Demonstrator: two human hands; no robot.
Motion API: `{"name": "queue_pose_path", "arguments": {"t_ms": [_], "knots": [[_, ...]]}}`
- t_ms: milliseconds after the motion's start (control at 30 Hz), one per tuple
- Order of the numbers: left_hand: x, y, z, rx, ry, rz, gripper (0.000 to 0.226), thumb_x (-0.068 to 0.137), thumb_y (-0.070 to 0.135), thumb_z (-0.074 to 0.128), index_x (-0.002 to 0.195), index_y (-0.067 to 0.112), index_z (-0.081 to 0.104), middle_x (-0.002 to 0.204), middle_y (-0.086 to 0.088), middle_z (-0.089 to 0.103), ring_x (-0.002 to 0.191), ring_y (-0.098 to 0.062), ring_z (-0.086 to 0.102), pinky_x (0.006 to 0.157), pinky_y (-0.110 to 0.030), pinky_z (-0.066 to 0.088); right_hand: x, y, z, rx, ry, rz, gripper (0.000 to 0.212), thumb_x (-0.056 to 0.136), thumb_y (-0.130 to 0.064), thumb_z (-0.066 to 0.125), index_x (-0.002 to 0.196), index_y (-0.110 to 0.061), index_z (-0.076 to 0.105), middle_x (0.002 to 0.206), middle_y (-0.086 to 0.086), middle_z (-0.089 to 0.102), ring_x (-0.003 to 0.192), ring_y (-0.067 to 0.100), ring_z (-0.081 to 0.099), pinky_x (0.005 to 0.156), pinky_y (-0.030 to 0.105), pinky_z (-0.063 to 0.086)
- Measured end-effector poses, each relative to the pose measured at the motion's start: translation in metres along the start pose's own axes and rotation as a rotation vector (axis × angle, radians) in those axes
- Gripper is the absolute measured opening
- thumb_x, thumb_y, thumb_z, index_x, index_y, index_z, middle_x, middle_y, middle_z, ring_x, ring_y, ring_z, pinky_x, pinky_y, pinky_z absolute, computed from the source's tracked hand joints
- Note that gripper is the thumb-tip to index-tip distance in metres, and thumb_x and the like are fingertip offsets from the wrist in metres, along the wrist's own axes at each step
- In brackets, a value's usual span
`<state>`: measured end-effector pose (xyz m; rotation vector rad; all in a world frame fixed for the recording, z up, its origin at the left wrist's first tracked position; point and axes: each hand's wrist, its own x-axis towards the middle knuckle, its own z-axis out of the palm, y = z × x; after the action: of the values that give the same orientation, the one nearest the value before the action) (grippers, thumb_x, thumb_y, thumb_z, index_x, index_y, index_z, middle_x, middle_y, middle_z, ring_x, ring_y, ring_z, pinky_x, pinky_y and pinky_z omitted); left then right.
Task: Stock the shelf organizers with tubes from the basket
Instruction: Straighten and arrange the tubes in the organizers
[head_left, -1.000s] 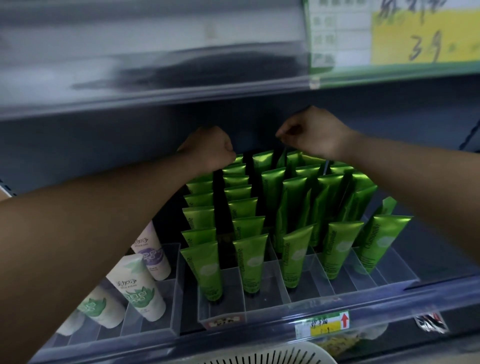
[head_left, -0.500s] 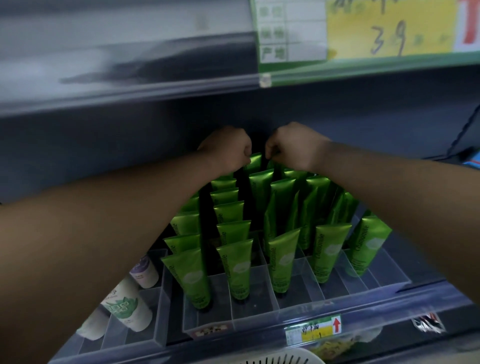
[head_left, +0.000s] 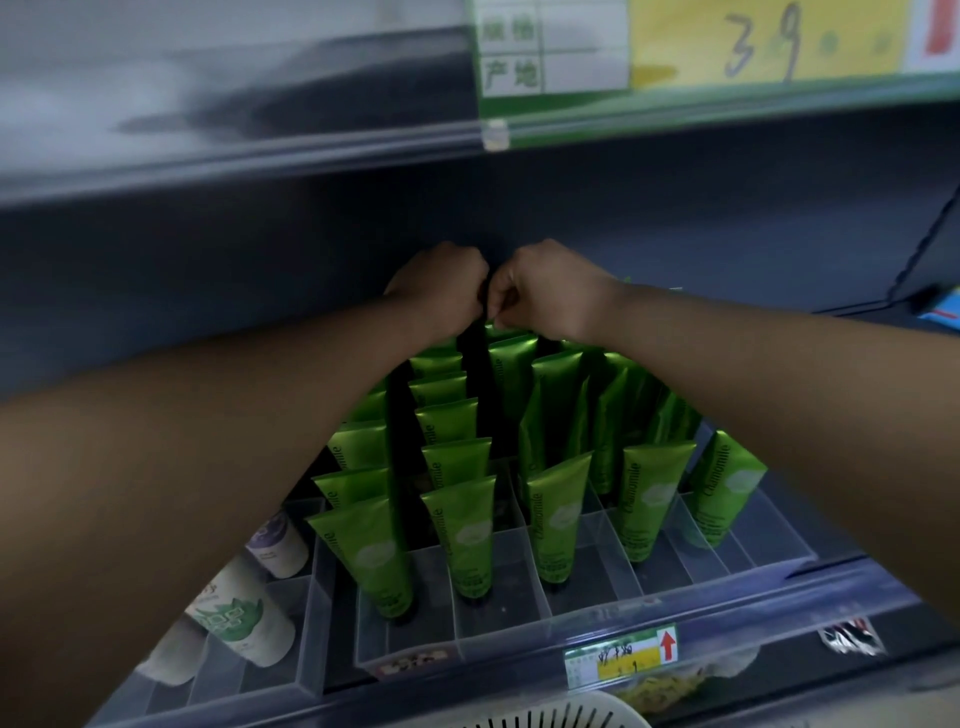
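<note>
Green tubes looked soft and light, best pinched up top; my left hand and right hand were curled, hold unclear.

A person's two forearms, bare along all their visible length; the left hand and right hand likewise bare, knuckles rounded.

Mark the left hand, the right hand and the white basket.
left hand (head_left: 441, 283), head view, back of the hand.
right hand (head_left: 553, 283), head view, back of the hand.
white basket (head_left: 597, 702), head view, slotted rim.
</note>
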<state>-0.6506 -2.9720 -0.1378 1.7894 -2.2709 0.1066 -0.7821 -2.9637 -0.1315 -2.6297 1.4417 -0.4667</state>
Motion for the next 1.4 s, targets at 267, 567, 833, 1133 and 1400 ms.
{"name": "queue_pose_path", "arguments": {"t_ms": [267, 567, 833, 1133, 1400], "knots": [[-0.002, -0.006, 0.000, -0.012, -0.010, 0.003, 0.020, 0.083, 0.023, 0.064, 0.090, 0.004, 0.068, 0.100, -0.023, 0.066, 0.095, -0.039, 0.063, 0.066, -0.032, 0.041, 0.001, -0.005, 0.007, -0.008, 0.012, -0.007, 0.017, 0.081, -0.017, 0.069, 0.098, -0.018, 0.074, 0.104, 0.003, 0.071, 0.099, 0.020, 0.063, 0.079, 0.022, 0.043], [0.000, -0.016, -0.002, -0.078, -0.004, 0.041, 0.006, 0.081, 0.020, 0.065, 0.083, 0.017, 0.070, 0.095, -0.012, 0.071, 0.093, -0.030, 0.066, 0.074, -0.029, 0.049, -0.006, 0.001, -0.002, 0.042, 0.035, 0.015, 0.020, 0.079, -0.019, 0.072, 0.099, -0.016, 0.074, 0.100, 0.004, 0.073, 0.096, 0.017, 0.065, 0.084, 0.024, 0.048], [-0.020, -0.013, -0.018, -0.247, 0.106, 0.103, 0.015, 0.084, 0.012, 0.066, 0.097, 0.012, 0.072, 0.094, -0.006, 0.073, 0.089, -0.014, 0.067, 0.077, -0.020, 0.046, -0.031, 0.019, -0.029, 0.115, 0.092, 0.056, 0.013, 0.082, -0.014, 0.069, 0.094, -0.012, 0.075, 0.088, 0.001, 0.072, 0.085, 0.006, 0.062, 0.065, 0.003, 0.037], [-0.040, 0.010, -0.014, -0.160, -0.038, 0.207, 0.013, 0.079, 0.021, 0.072, 0.090, 0.015, 0.074, 0.090, -0.002, 0.074, 0.087, -0.016, 0.068, 0.081, -0.031, 0.053, -0.049, 0.012, -0.023, -0.003, -0.051, -0.044, 0.017, 0.081, -0.018, 0.071, 0.098, -0.017, 0.075, 0.093, -0.001, 0.073, 0.078, 0.004, 0.058, 0.068, 0.012, 0.039], [-0.038, 0.017, -0.008, -0.101, -0.068, 0.171, 0.017, 0.079, 0.013, 0.069, 0.095, 0.016, 0.072, 0.097, -0.006, 0.072, 0.093, -0.023, 0.066, 0.082, -0.033, 0.052, -0.056, 0.010, -0.018, -0.078, -0.099, -0.090, 0.018, 0.080, -0.019, 0.071, 0.098, -0.019, 0.074, 0.094, -0.003, 0.072, 0.083, 0.011, 0.063, 0.079, 0.025, 0.049]]}}
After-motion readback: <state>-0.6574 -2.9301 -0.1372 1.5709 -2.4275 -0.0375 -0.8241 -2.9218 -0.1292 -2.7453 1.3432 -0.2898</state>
